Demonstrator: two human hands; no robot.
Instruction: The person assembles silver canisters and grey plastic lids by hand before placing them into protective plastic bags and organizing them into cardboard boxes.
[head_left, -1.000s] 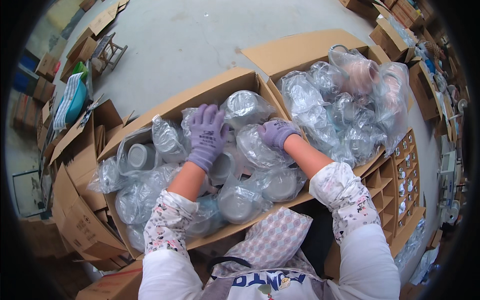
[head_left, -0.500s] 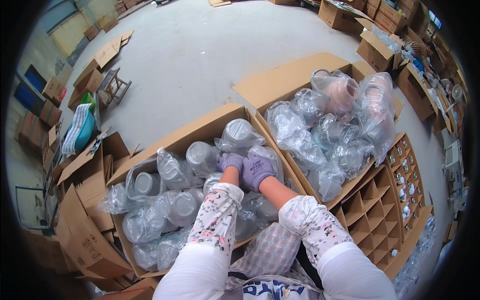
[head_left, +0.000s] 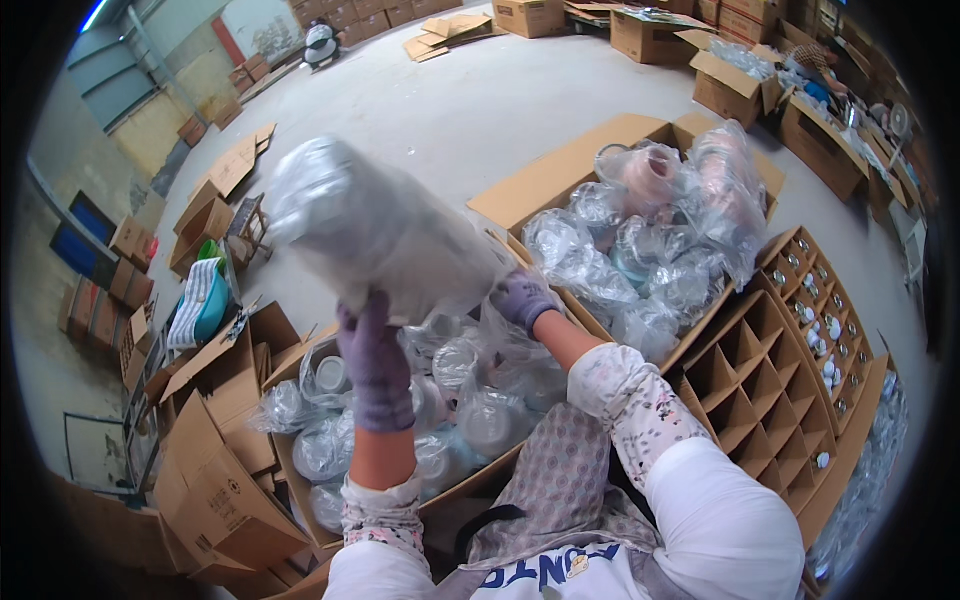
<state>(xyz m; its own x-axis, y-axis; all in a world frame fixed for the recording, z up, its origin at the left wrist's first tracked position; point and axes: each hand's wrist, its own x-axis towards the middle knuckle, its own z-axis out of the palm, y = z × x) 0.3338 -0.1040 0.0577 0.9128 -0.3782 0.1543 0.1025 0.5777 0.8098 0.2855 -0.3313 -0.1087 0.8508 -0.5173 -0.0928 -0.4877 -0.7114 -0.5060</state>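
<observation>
A long bundle wrapped in clear plastic (head_left: 385,235) is raised at a slant above the near carton. What is inside cannot be made out through the cloudy, blurred film. My left hand (head_left: 375,365), in a purple-grey glove, grips it from below near its middle. At the bundle's lower right end, my gloved right hand (head_left: 525,300) has its fingers closed on the loose plastic. Under both hands the open carton (head_left: 470,470) is filled with clear, round-bottomed containers in plastic bags (head_left: 492,420).
A second open carton (head_left: 560,170) to the right holds bagged glassware, some of it pink (head_left: 650,175). Nearer me are cardboard dividers (head_left: 745,375), with white-capped items beyond. Flattened cardboard (head_left: 225,490) and a teal basin (head_left: 205,310) lie left. Another person (head_left: 815,65) works far right.
The wrapped bundle has come up out of the near carton in my hands. My left hand has moved left, the right stays over the carton's right side. The view has shifted.
</observation>
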